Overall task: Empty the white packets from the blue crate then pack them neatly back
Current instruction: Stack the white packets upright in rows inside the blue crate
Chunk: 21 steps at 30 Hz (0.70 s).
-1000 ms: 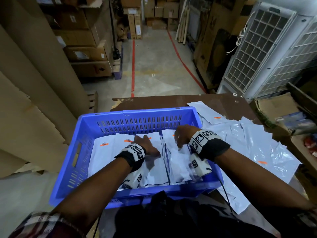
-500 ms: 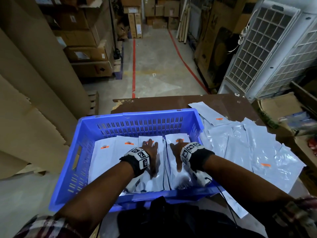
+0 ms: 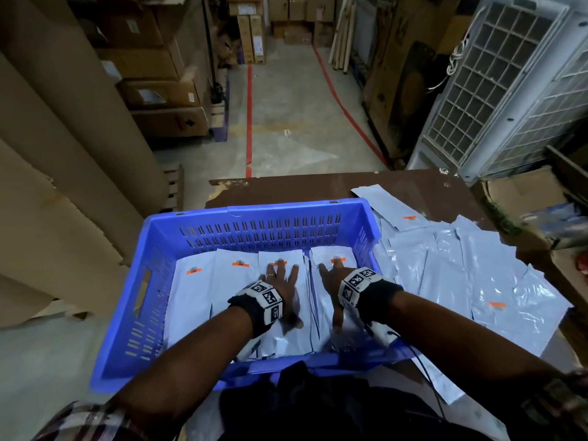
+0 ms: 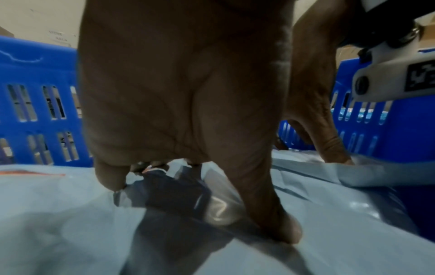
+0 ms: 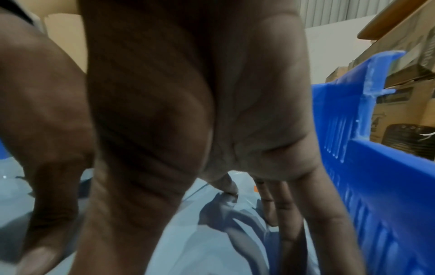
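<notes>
Boxes fill the storeroom behind the brown table (image 3: 318, 186), where you press your flat left hand (image 3: 281, 286) and right hand (image 3: 334, 281), gripping nothing, on white packets (image 3: 203, 297) in the blue crate (image 3: 152, 249), while loose packets (image 3: 461, 275) at three o'clock wait.

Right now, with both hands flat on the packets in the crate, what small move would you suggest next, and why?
Probably lift the right hand and reach for a loose packet on the table. Both it and the left hand press flat on packets lying level in the blue crate, while many lie unpacked beside it.
</notes>
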{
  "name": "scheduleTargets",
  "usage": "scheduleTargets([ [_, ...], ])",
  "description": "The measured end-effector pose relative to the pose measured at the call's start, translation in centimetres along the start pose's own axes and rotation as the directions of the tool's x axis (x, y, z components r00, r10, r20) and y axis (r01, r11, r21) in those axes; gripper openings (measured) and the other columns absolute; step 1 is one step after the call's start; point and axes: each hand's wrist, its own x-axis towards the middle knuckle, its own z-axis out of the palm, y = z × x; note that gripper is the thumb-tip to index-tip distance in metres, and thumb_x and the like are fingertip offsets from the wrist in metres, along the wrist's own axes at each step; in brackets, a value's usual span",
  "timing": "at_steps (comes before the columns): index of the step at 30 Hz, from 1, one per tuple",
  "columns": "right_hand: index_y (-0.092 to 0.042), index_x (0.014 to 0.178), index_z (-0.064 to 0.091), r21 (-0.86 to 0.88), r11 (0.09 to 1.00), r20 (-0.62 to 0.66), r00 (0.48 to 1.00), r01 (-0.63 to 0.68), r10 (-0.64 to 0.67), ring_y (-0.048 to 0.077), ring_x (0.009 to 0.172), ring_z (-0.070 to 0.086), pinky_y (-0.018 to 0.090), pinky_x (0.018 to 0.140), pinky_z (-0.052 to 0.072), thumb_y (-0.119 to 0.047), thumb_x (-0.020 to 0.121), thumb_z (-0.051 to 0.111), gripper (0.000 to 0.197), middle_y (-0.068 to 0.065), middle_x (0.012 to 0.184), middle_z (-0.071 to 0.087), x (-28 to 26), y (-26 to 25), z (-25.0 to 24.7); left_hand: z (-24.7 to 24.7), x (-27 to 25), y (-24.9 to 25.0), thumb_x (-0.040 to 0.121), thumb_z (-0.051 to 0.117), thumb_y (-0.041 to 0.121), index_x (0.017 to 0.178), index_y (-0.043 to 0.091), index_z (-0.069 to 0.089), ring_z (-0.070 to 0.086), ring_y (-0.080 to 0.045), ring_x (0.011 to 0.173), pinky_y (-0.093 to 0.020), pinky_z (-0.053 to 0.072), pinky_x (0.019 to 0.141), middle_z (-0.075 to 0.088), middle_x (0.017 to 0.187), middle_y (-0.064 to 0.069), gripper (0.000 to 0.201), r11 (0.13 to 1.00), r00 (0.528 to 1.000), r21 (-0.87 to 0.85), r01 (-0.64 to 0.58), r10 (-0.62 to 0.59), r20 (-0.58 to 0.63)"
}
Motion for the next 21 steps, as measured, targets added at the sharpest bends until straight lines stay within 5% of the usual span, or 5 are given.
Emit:
scheduleTargets([
  [2,-0.011,0.156,-0.003,0.041,0.999,-0.035,0.999,-0.011,0.013,0.048,0.135,0.039,0.055,0.103,0.042,-0.027,0.081,0.076,0.11,0.033,0.156,0.005,0.2,0.0,-0.2,-1.2,-0.1,-0.1,0.063,0.075,0.073,0.152,0.021,-0.025,-0.019,-0.042,0.147,-0.058,0.002,0.119,-0.031,0.157,-0.015,0.143,1.0,1.0,-0.013,-0.016,0.016,0.022],
  [7,-0.02,0.151,0.017,-0.004,1.0,0.028,0.999,-0.024,0.024,0.043,0.13,0.041,0.056,0.098,0.044,-0.049,0.036,0.097,0.142,0.02,0.142,0.028,0.1,-0.3,-1.4,-2.7,-0.4,-0.6,0.073,0.081,0.045,0.154,0.017,-0.019,-0.015,-0.041,0.148,-0.053,0.005,0.121,-0.026,0.158,-0.018,0.132,0.991,0.996,0.102,-0.091,0.092,-0.006],
  [10,-0.024,0.155,0.009,0.038,0.998,-0.007,0.999,-0.041,0.041,0.044,0.138,0.033,0.058,0.105,0.04,-0.036,0.065,0.089,0.121,0.023,0.155,0.015,0.4,0.1,-0.6,-1.5,-0.1,-0.9,0.087,0.069,0.037,0.155,0.017,-0.016,-0.011,-0.039,0.149,-0.052,0.008,0.121,-0.024,0.16,-0.017,0.111,0.992,0.993,0.07,-0.101,0.105,-0.047],
  [12,-0.028,0.156,0.005,0.077,0.996,-0.018,0.999,-0.042,0.044,0.044,0.143,0.026,0.058,0.109,0.035,-0.026,0.08,0.078,0.106,0.024,0.16,0.001,0.5,0.5,0.0,-0.7,0.7,-1.0,0.068,0.082,0.053,0.153,0.017,-0.023,-0.014,-0.038,0.149,-0.052,0.008,0.121,-0.03,0.158,-0.015,0.139,0.992,0.995,0.08,-0.097,0.098,0.0],
  [21,-0.025,0.156,0.008,0.025,1.0,-0.048,0.999,-0.005,0.006,0.048,0.141,0.03,0.057,0.104,0.039,-0.018,0.085,0.069,0.093,0.029,0.159,0.0,0.2,0.8,0.3,-0.1,1.1,-0.2,0.056,0.082,0.068,0.152,0.022,-0.025,-0.019,-0.035,0.148,-0.049,0.004,0.12,-0.035,0.156,-0.01,0.151,0.999,0.999,0.023,-0.041,0.041,0.0],
])
